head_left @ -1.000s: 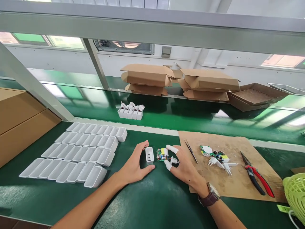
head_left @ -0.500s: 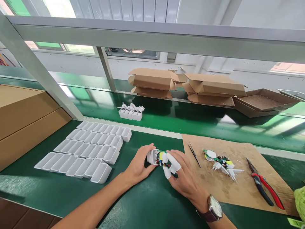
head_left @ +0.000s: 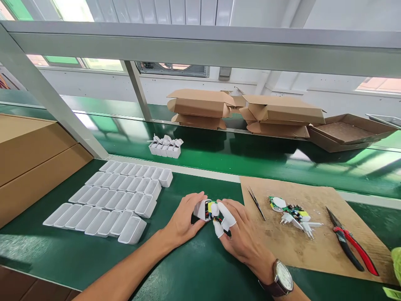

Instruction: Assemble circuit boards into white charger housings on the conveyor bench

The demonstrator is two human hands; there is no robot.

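Observation:
My left hand (head_left: 185, 217) is closed round a small white plastic housing (head_left: 199, 209), its open end facing right. A circuit board (head_left: 211, 207) with a yellow component and coloured wires sits partly inside that opening. My right hand (head_left: 239, 228), with white finger cots on thumb and forefinger, grips the board's outer end. A wristwatch is on the right wrist. To the left stand several rows of empty white housings (head_left: 117, 221). At the right, another circuit board (head_left: 294, 211) with white plug parts lies on a brown board (head_left: 282, 251).
Tweezers (head_left: 257, 203) and red-and-black pliers (head_left: 352, 242) lie on the brown board. Behind, on a green conveyor belt (head_left: 206, 161), is a group of filled white housings (head_left: 165, 149). Cardboard boxes (head_left: 203, 102) stand at the back, and a large carton (head_left: 37, 150) at the left.
The circuit board has gone further left into the white housing, with less of it showing. The conveyor's group of housings has shifted slightly left.

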